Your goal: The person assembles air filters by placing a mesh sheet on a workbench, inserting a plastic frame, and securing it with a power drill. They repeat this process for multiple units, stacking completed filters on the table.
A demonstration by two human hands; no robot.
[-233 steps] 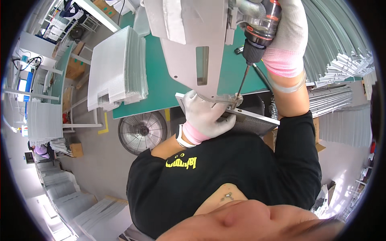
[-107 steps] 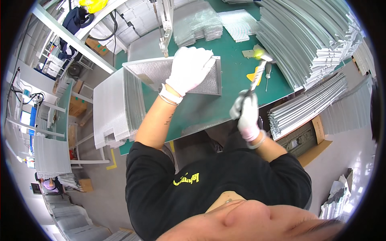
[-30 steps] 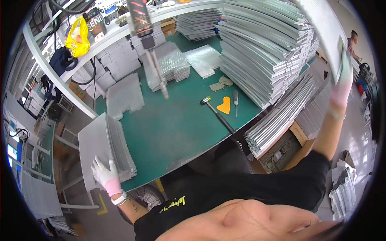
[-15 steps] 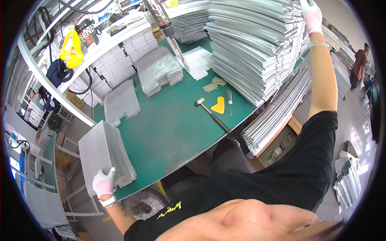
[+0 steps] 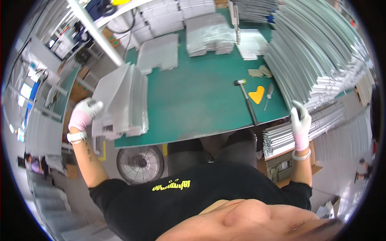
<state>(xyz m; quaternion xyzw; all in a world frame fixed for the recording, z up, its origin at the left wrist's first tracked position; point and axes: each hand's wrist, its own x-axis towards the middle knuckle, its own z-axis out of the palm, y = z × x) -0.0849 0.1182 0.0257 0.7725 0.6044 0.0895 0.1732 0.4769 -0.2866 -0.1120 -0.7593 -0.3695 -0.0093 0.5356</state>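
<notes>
My left hand (image 5: 83,113), in a white and pink glove, grips the left edge of a thin grey panel (image 5: 105,95) on the stack at the table's left end. That top panel slants away from the sheets beneath it (image 5: 138,108). By the table's front right edge is my right hand (image 5: 300,125), gloved the same way, fingers apart and nothing in it. Just beyond it rises a tall, curving stack of grey panels (image 5: 299,60). A hammer (image 5: 248,100), a yellow scraper (image 5: 256,94) and a screwdriver (image 5: 269,93) lie on the green tabletop (image 5: 189,96).
Further stacks of panels (image 5: 159,52) and a bubble-wrapped pile (image 5: 209,34) stand along the back. A power screwdriver (image 5: 236,24) hangs above a white panel (image 5: 252,43). Below the table are a round fan (image 5: 140,162) and, at right, metal strips (image 5: 289,138) over a carton.
My right hand has come down from the top of the tall stack to the table's front edge. My left hand has tilted the top panel off its stack. The view has turned.
</notes>
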